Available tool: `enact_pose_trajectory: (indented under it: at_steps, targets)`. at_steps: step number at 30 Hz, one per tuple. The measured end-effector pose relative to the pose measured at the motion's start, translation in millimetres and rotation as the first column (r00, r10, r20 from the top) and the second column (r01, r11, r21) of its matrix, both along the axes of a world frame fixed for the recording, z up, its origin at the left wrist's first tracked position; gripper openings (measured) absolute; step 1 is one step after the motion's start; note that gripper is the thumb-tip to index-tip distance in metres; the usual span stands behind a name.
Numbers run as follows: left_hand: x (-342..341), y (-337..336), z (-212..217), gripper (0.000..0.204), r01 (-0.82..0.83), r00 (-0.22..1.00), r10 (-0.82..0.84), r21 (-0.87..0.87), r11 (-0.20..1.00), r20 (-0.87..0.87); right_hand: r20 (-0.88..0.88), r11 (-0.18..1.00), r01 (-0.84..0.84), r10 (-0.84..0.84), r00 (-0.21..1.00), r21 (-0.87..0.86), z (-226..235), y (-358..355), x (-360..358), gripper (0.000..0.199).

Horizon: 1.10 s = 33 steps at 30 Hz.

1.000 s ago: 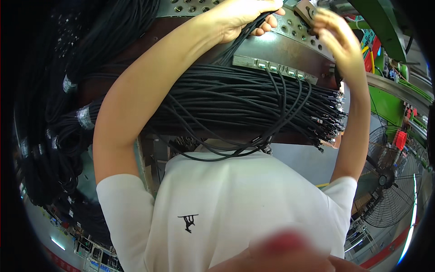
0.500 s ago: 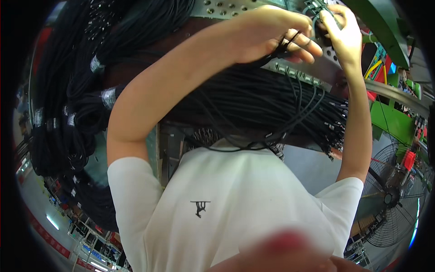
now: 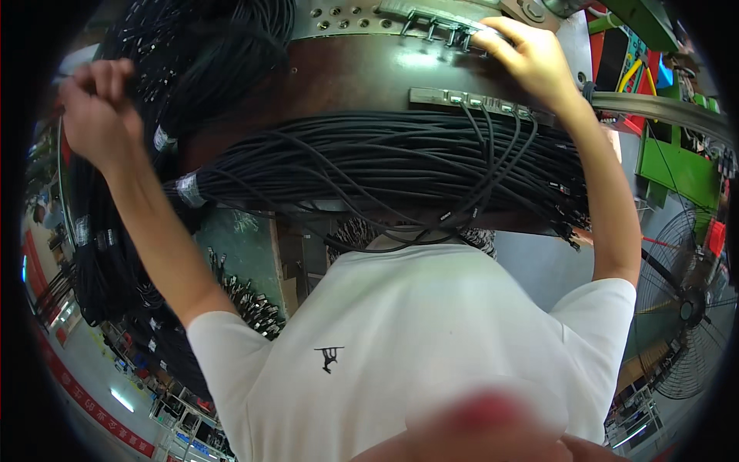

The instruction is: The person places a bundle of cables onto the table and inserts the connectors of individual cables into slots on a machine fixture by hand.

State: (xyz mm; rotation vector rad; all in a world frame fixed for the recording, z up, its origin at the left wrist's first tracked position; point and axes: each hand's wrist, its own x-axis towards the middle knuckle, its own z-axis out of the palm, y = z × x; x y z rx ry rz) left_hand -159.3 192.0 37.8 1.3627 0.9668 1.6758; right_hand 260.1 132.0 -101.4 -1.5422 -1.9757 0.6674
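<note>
Since the earlier frame, left hand (image 3: 96,104) swung away from connector strip (image 3: 439,27), fingers clenched on hanging black cables (image 3: 131,192); right hand (image 3: 531,61) gripped the strip. Next: seat a plug, likely.

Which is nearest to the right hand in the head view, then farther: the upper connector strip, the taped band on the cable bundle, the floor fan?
1. Upper connector strip, under the right hand fingers, top.
2. Taped band, left of centre.
3. Floor fan, lower right.
</note>
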Motion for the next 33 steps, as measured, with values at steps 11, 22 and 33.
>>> enact_pose_trajectory:
  at_steps: [11, 22, 33]
  targets:
    - [88, -41, -53, 0.039, 0.092, 0.566, -0.596, -0.675, 0.732, -0.569, 0.098, 0.994, -0.107, 0.103, 0.99, 0.033, 17, -79, -20, 0.02]
    - [172, -99, -80, 0.056, 0.672, 0.612, -0.781, -0.604, 0.428, 0.127, -0.127, 0.998, -0.054, 0.058, 0.99, 0.041, 64, -16, -50, 0.025]
    - [237, 64, -113, 0.02, 0.778, 0.589, -0.48, -0.616, 0.121, 0.65, 0.296, 0.933, 0.027, -0.142, 0.945, 0.359, 19, 115, -13, 0.024]
